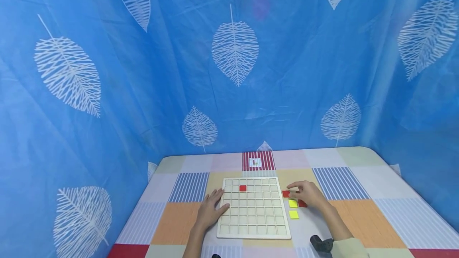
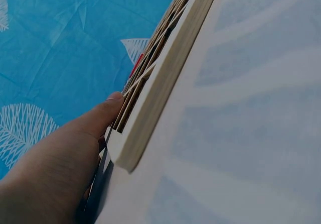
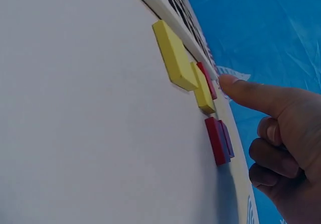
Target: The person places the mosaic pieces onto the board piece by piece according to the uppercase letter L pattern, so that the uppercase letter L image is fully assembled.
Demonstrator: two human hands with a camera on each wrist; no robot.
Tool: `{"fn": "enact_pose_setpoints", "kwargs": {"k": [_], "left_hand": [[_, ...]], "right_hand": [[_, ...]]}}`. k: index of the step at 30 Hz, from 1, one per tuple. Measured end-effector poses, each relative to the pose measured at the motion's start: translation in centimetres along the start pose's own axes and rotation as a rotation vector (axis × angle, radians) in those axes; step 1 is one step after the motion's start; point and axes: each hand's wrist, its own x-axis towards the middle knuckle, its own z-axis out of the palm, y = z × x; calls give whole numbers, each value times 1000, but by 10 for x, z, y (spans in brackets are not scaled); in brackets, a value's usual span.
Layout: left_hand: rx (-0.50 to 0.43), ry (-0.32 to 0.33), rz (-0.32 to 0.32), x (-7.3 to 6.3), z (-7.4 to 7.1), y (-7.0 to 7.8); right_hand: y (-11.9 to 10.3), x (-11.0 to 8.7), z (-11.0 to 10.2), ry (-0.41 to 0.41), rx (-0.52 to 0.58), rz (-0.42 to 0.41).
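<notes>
A pale wooden grid board [image 1: 253, 238] lies flat, with a red square tile [image 1: 242, 188] in one of its cells. My left hand [image 1: 209, 211] rests at the board's left edge, fingers straight and thumb over the rim. Beyond the board's right edge my right hand [image 1: 309, 194] hovers with thumb and index finger apart, right by a red tile [image 1: 285, 194]. Nothing shows held between them; its other fingers look curled in the right wrist view. Under this hand lies another red tile [image 1: 302, 203], partly hidden. Beside it are yellow tiles [image 3: 175, 58], one nearer the person.
A patchwork-patterned cloth [image 1: 369, 218] covers the table. Behind the board lies a small printed grid card [image 1: 255, 162] on a red-striped patch. A blue curtain [image 1: 283, 102] with white leaves encloses the table's back and sides.
</notes>
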Motion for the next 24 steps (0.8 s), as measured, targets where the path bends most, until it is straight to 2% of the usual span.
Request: {"fn": "enact_pose_setpoints", "kwargs": {"k": [8, 14, 19, 24], "left_hand": [[-5, -74, -78, 2, -3, 0], [1, -78, -88, 4, -3, -1], [4, -72, -77, 4, -3, -1], [6, -73, -73, 3, -2, -3]], "right_hand": [[5, 1, 6, -11, -52, -18], [0, 0, 6, 49, -4, -20], [-21, 3, 7, 125, 6, -120], [-51, 7, 14, 150, 31, -157]]}}
